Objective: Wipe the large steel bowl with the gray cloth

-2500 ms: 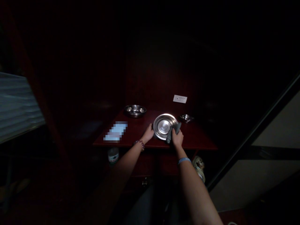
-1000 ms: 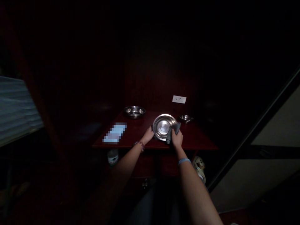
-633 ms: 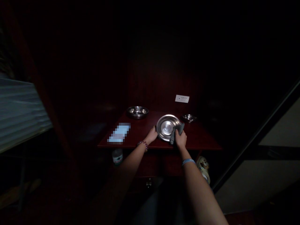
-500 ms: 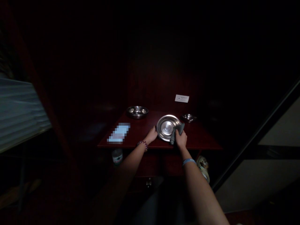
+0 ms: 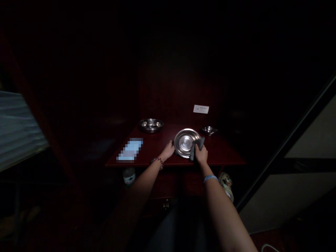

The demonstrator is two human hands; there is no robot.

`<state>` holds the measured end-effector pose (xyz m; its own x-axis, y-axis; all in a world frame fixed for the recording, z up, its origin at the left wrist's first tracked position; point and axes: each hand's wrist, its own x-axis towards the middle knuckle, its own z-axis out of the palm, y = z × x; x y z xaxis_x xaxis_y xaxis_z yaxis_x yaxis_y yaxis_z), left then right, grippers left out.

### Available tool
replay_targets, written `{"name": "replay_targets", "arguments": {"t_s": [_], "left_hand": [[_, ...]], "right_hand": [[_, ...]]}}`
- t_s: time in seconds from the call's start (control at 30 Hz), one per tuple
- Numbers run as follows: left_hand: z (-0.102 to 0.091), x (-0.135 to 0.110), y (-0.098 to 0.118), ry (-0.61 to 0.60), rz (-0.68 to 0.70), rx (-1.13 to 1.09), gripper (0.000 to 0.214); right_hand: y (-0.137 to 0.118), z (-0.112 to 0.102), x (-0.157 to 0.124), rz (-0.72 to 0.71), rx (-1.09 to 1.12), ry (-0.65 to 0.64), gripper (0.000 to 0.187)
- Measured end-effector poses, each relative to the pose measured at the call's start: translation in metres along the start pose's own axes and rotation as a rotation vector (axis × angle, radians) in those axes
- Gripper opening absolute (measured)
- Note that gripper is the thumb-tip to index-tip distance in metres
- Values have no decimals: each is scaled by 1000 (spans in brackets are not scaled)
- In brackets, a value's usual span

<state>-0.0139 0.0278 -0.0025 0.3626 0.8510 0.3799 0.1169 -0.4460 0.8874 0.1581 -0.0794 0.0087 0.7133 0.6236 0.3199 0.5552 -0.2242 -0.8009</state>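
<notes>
A round stainless steel basin [image 5: 183, 141] is tilted toward me above the front of the dark red desk [image 5: 157, 154]. Its left rim is in the grip of my left hand [image 5: 168, 150], whose fingertips are partly hidden behind it. My right hand [image 5: 201, 154] is closed on a grey cloth [image 5: 196, 145], which presses against the basin's right side. Further back on the desk, a second steel basin [image 5: 151, 126] sits to the left and a smaller steel bowl [image 5: 209, 131] to the right.
A blurred-out light rectangle [image 5: 130, 149] lies at the desk's left front. On the back wall is a white socket panel [image 5: 201, 109]. Below the desktop are a labelled container [image 5: 129, 176] at left and pale shoes [image 5: 227, 185] at right. The surroundings are very dark.
The whole view has shifted slightly, so things appear a little further left. Both hands keep their hold on the basin and the cloth, with hardly any movement between them.
</notes>
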Motion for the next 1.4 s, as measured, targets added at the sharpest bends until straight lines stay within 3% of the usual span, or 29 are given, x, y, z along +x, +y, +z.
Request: {"name": "replay_targets", "arguments": {"t_s": [0.67,1.03,1.27,1.4], "left_hand": [[-1,-2,4,43,8,58,14],[1,1,-2,73,-4,-29,11],[1,4,-3,170,-13,-84,20],[-1,3,3,147,-29,-126,31]], "right_hand": [[-6,-6,-5,-16,-32,6,44],[-12,-4,-7,-7,5,28,43],[-10,-6,-5,3,-22,13,43],[-11,-7,-6,12,-43,13,44]]}}
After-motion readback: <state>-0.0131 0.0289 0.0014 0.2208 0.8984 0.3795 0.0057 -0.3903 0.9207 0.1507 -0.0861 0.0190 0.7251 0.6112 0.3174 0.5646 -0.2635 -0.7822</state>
